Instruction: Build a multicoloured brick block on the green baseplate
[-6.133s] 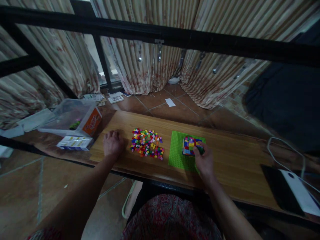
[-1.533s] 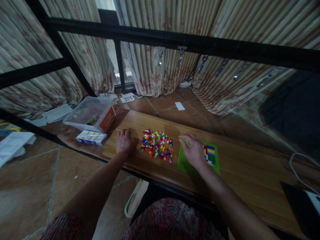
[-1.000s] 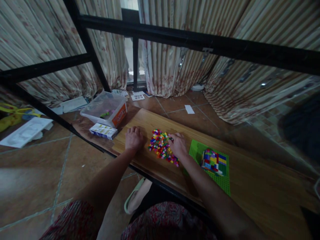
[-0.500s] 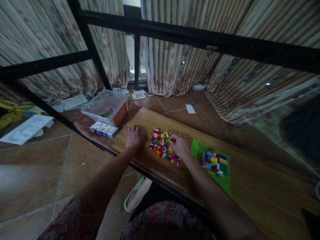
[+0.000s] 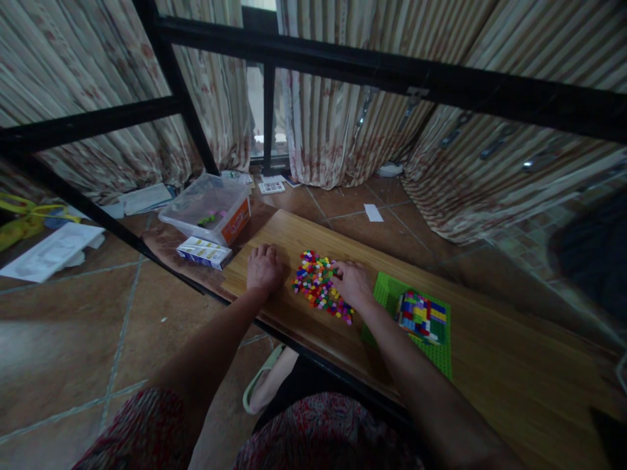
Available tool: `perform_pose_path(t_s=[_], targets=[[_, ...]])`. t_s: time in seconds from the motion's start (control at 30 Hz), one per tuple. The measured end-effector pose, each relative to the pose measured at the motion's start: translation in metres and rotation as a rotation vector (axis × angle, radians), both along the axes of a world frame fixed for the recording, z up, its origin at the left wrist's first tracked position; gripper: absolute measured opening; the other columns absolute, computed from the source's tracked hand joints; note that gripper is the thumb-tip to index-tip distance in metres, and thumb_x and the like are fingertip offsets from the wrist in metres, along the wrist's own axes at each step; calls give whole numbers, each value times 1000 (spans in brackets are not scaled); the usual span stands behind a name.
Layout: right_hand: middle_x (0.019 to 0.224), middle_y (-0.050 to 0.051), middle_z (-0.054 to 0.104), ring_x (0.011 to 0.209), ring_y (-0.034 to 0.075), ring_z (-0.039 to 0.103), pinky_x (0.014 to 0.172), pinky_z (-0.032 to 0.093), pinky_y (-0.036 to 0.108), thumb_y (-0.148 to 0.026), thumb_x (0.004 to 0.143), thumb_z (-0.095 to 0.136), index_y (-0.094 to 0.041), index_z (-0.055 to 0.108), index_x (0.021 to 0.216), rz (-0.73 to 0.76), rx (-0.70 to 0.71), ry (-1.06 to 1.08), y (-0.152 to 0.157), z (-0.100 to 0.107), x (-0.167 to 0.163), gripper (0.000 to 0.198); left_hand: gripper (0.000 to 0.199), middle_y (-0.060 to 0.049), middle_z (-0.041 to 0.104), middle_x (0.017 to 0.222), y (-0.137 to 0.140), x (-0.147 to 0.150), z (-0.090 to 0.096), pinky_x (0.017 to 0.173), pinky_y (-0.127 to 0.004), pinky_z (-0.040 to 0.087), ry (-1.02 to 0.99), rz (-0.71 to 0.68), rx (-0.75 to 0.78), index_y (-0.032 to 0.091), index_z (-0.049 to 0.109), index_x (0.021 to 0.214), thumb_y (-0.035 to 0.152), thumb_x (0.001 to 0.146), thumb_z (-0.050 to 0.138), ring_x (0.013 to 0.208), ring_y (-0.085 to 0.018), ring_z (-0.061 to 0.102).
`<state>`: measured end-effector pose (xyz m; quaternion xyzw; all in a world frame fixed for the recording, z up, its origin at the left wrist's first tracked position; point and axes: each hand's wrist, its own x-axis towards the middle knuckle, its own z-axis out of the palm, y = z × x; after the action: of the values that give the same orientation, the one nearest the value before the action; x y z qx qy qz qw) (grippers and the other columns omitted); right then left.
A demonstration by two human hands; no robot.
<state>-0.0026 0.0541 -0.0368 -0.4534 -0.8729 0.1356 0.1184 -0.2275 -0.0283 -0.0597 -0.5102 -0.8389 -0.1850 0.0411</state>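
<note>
A loose pile of small coloured building bricks (image 5: 318, 281) is spread over the wooden board. Left of the pile, my left hand (image 5: 264, 267) rests on the wood with its fingers laid down and nothing in them. At the pile's right edge is my right hand (image 5: 353, 284), its thumb and fingertips pinched together over the bricks. Whatever lies between those fingertips is too small to make out. Just right of that hand, a green studded baseplate (image 5: 443, 362) carries a block of multicoloured bricks (image 5: 418, 313), partly behind my forearm.
A clear plastic tub (image 5: 203, 202) with a few pieces inside stands beyond my left hand, a small white-and-blue box (image 5: 204, 252) before it. Black metal bars (image 5: 343, 59) cross in front of the curtains. Tiled floor surrounds the wooden bench (image 5: 514, 346).
My right hand shifts only slightly at the edge of the pile, its fingers still pinched. My left hand stays in place on the wood.
</note>
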Motion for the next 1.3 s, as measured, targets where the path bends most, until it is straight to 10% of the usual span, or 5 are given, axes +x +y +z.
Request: perform_pose_path(t_s=[0.77, 1.07, 1.3], targets=[[95, 7, 68, 94, 23, 58, 89, 42, 36, -26, 84, 61, -21, 68, 87, 52, 5, 109, -3, 2, 1, 9, 34, -14, 61, 118, 1, -1, -3, 94, -44, 43, -3, 3, 4, 14, 63, 113, 26, 90, 40, 110, -31, 51], [85, 2, 69, 68, 16, 65, 68, 56, 34, -42, 72, 67, -22, 63, 90, -235, -569, 945, -19, -3, 7, 28, 37, -14, 61, 119, 0, -2, -4, 95, -44, 42, -3, -3, 14, 14, 62, 116, 27, 91, 38, 112, -31, 51], [76, 1, 71, 73, 17, 69, 74, 58, 34, -44, 60, 79, -20, 67, 90, -263, -841, 1057, -36, 10, 20, 40, 39, -15, 61, 120, 1, -3, -5, 96, -45, 42, 0, -1, 18, 14, 61, 118, 26, 90, 37, 111, -31, 51]])
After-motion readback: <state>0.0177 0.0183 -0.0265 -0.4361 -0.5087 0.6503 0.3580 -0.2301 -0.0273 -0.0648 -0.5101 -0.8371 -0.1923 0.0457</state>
